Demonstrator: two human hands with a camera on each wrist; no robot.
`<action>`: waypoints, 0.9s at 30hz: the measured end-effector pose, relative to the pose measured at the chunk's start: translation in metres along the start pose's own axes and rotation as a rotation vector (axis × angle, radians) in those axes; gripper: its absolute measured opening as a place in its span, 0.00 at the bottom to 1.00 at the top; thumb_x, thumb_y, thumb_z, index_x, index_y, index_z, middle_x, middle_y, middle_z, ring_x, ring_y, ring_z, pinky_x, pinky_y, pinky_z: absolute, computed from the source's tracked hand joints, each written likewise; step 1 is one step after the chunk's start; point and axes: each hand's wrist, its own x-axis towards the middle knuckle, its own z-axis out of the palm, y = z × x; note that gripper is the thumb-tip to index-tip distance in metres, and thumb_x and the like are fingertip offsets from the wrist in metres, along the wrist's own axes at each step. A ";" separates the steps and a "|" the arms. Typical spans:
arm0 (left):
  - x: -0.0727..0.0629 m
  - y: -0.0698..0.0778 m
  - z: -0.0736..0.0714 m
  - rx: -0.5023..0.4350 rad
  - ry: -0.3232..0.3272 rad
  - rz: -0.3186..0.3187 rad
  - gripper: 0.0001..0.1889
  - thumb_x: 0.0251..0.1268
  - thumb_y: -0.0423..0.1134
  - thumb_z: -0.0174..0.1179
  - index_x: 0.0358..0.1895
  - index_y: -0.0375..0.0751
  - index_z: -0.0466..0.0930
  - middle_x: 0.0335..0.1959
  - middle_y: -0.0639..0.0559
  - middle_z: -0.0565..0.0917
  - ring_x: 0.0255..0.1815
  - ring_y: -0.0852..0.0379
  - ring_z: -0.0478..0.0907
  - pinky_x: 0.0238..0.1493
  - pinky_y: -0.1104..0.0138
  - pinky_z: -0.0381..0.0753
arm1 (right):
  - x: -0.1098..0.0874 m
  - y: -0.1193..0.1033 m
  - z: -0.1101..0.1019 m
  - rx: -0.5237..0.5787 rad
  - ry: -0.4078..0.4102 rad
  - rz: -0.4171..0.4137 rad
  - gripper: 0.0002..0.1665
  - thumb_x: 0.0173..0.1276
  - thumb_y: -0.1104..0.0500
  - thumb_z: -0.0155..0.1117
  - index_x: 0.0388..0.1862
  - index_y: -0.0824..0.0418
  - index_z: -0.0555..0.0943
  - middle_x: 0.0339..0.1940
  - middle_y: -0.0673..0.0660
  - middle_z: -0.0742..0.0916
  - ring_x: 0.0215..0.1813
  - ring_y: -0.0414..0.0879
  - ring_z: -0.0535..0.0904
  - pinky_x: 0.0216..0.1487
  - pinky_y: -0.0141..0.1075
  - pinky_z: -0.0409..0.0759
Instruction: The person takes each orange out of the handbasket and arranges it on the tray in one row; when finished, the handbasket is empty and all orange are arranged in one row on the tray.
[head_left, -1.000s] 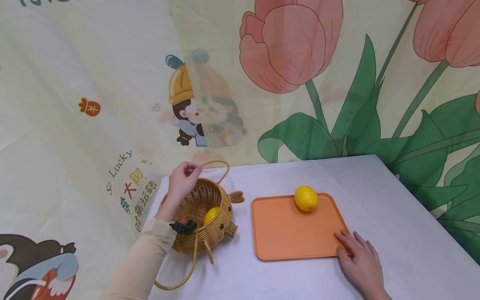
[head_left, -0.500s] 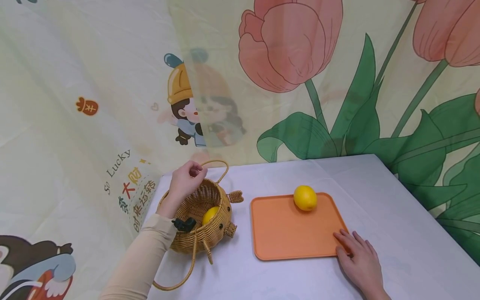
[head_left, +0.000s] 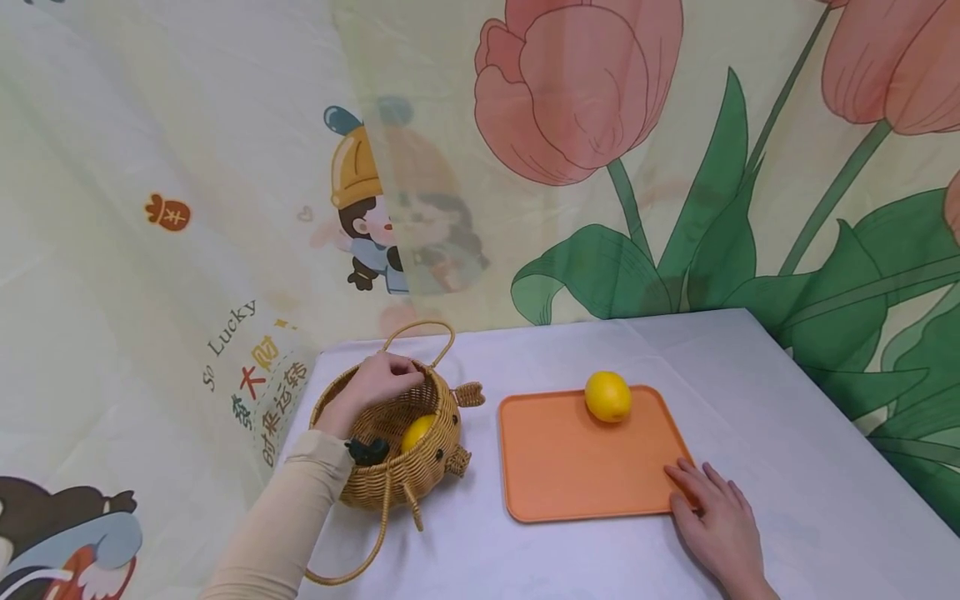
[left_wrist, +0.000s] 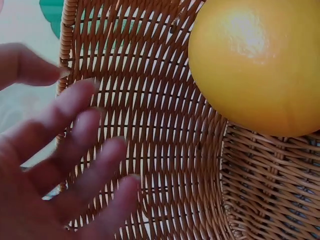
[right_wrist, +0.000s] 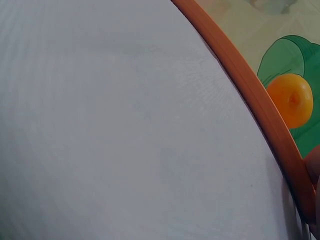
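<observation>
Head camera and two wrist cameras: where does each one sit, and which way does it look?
Head: worn on the head, looking forward and down at the basket and tray; left hand, sleeve and right hand show.
Left wrist: worn there, looking into the basket at the yellow fruit inside; the left hand's fingers and thumb show.
Right wrist: worn there, looking across the white tabletop and past the tray's edge; a little of the right hand shows.
Shared: head and right wrist both show the fruit on the tray.
</observation>
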 end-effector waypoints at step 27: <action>-0.004 -0.015 0.022 -0.163 -0.522 -0.229 0.20 0.69 0.44 0.63 0.59 0.39 0.79 0.50 0.45 0.79 0.42 0.49 0.80 0.36 0.52 0.86 | -0.001 0.000 -0.002 -0.007 0.011 -0.031 0.23 0.71 0.60 0.61 0.63 0.66 0.81 0.68 0.70 0.78 0.72 0.72 0.62 0.75 0.67 0.41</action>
